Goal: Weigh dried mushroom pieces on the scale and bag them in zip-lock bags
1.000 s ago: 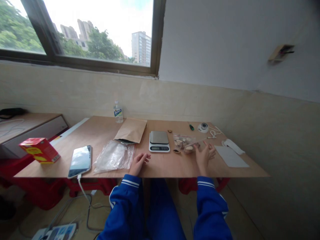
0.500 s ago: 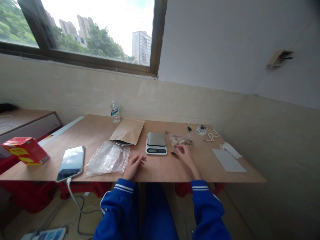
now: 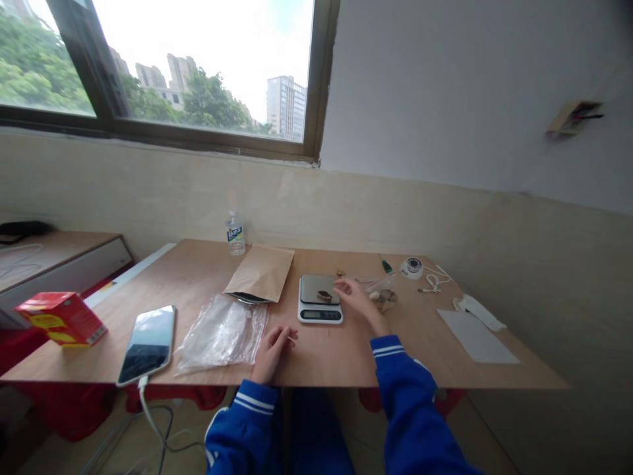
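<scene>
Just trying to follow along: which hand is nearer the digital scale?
Right. The right hand is at the right side of the digital scale; the left hand is farther off, toward the person and to the left.

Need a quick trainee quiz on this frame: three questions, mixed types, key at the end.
1. What lies on the digital scale?
a) the red box
b) a dark brown piece
c) the plastic bottle
2. True or false: a white cable is plugged into the smartphone.
3. Which grip is closer to the scale, and what does the other one lie beside?

Key:
1. b
2. True
3. The right grip is closer; the left grip lies beside the clear zip bag.
</scene>
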